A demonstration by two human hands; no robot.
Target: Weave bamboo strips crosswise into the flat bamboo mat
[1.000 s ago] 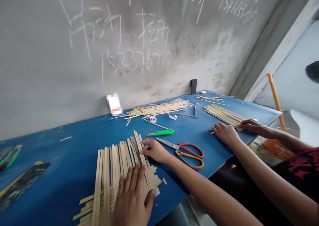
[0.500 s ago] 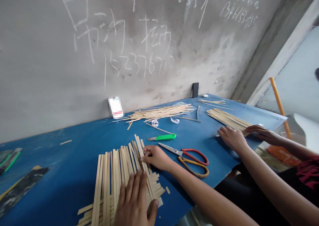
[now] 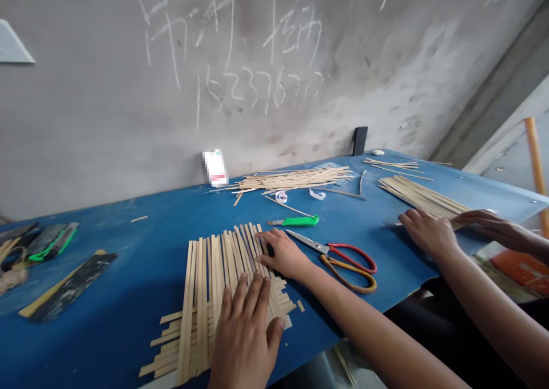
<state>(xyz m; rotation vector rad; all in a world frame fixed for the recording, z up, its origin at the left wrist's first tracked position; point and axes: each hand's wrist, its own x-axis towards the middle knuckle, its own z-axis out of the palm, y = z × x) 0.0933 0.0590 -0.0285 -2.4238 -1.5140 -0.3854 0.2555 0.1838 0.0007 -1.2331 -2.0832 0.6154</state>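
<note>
Flat pale bamboo strips lie side by side as a partly woven mat (image 3: 201,297), crossed by other strips near its lower end. My left hand (image 3: 246,332) rests flat over the lower right of the mat, fingers stretched out. At the mat's upper right, my right hand (image 3: 285,254) has its thumb and forefinger on the outermost upright strips; the other fingers are bent and partly hidden. Just beyond that hand are a green utility knife (image 3: 300,221), its blade out, and scissors (image 3: 330,251) with red and yellow-brown handles, slightly apart.
A pile of loose strips (image 3: 295,178) lies near the wall, with white tape curls (image 3: 282,197) before it. Right of me, a co-worker's hands (image 3: 433,231) rest by another strip bundle (image 3: 420,197). A dark flat tool (image 3: 68,283) and green-edged cutter (image 3: 55,243) lie left.
The view has shifted, showing more of the table's left side. The upper strip ends near my right hand now look more even. Both hands stay on the mat.
</note>
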